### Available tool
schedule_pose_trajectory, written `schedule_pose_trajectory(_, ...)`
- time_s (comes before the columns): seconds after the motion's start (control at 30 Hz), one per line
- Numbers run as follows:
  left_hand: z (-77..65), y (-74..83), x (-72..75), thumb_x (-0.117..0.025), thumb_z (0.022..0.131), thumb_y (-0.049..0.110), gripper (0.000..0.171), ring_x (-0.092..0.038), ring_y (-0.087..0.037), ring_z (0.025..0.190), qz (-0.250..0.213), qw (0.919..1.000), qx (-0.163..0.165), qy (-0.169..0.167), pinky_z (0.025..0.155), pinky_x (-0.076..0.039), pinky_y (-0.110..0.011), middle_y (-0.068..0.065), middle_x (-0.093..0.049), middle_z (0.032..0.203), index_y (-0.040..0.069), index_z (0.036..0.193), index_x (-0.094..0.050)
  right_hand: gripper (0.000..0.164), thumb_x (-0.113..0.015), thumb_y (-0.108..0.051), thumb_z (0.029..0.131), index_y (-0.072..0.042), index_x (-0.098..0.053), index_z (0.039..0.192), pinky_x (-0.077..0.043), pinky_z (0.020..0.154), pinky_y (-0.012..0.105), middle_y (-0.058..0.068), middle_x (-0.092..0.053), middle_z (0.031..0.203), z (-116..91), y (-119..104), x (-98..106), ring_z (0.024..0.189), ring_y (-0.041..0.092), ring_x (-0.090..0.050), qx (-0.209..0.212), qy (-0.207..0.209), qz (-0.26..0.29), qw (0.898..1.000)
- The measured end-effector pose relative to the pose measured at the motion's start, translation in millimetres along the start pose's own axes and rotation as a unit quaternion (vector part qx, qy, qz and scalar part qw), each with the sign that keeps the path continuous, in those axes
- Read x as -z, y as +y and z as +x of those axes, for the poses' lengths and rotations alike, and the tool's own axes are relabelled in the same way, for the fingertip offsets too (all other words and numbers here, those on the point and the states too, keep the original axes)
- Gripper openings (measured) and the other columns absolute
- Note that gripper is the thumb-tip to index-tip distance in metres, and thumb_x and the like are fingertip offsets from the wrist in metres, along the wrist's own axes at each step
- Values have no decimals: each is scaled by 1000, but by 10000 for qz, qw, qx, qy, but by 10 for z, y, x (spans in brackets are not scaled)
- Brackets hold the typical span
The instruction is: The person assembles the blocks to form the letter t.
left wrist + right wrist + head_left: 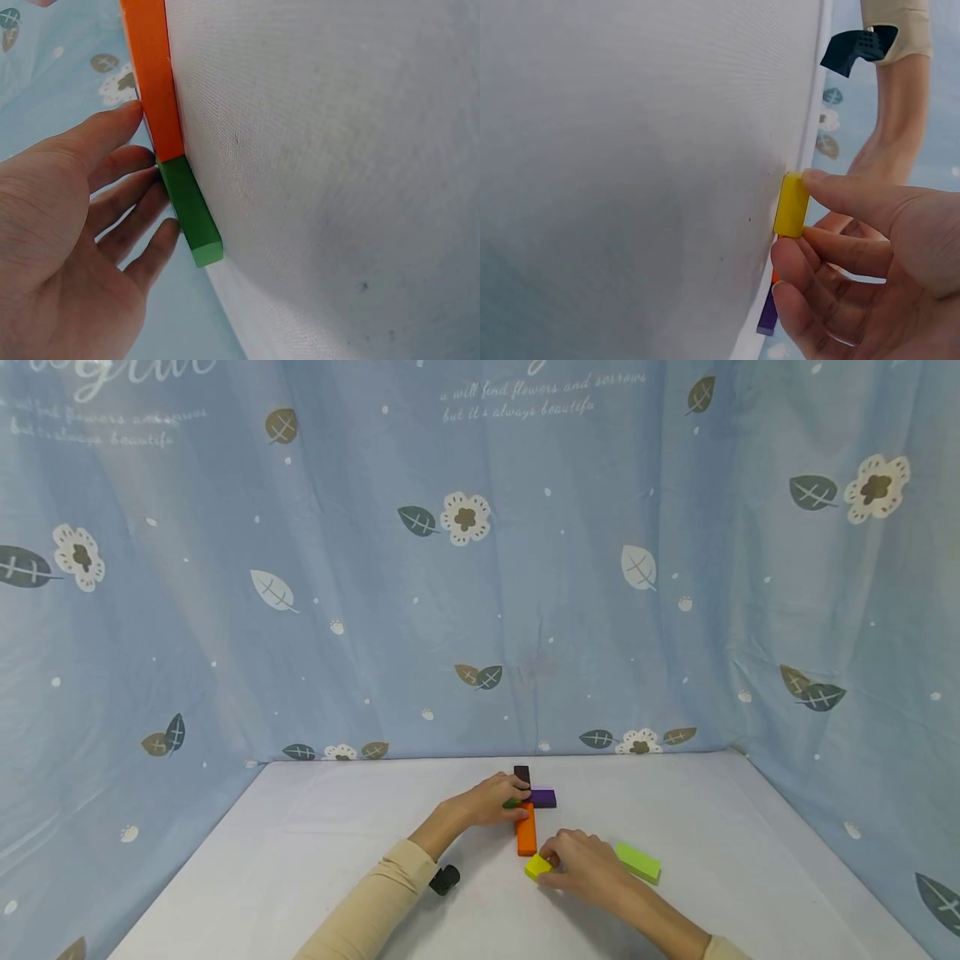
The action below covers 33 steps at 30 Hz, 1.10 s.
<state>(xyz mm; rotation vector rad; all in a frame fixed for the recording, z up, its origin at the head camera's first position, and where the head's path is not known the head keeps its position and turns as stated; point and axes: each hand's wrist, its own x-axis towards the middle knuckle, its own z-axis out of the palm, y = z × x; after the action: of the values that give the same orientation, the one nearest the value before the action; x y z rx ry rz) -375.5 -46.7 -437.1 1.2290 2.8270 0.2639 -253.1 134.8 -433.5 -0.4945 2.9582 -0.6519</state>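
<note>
My left hand (491, 800) rests its fingertips on a small group of blocks, with the thumb at an orange block (527, 831) and the other fingers along a green block (191, 210). The green and orange blocks meet end to end in the left wrist view. A purple block (543, 798) and a dark block (521, 772) lie just beyond the fingers; the hand hides part of the group. Between thumb and fingers, my right hand (588, 864) pinches a yellow block (792, 205), close to the orange block's near end.
A lime green block (637, 862) lies on the white table (720, 835) to the right of my right hand. Beside the left sleeve is a black device (446, 879). Blue patterned curtains (555, 610) stand behind the table and at its sides.
</note>
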Motion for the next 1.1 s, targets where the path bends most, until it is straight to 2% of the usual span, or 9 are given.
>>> schedule_pose_trajectory(0.7,-1,4,-6,-62,96,34,44,-54,-20,127,-69,10000,31,-6,111,-44,-33,-4,-57,141,10,133,-62,30,-83,-27,77,-6,-76,98,-46,61,27,-3,-60,76,23,-5,-2,65,11,-50,-53,33,-14,10000)
schedule_pose_trajectory(1.1,2,-18,-13,-61,97,34,45,-54,-20,126,-70,10000,-44,-10,110,-44,-32,-4,-58,141,10,134,-61,32,-84,-28,76,-5,-77,97,-49,62,29,-2,-63,77,22,-3,8,65,11,-51,-22,48,-28,10000)
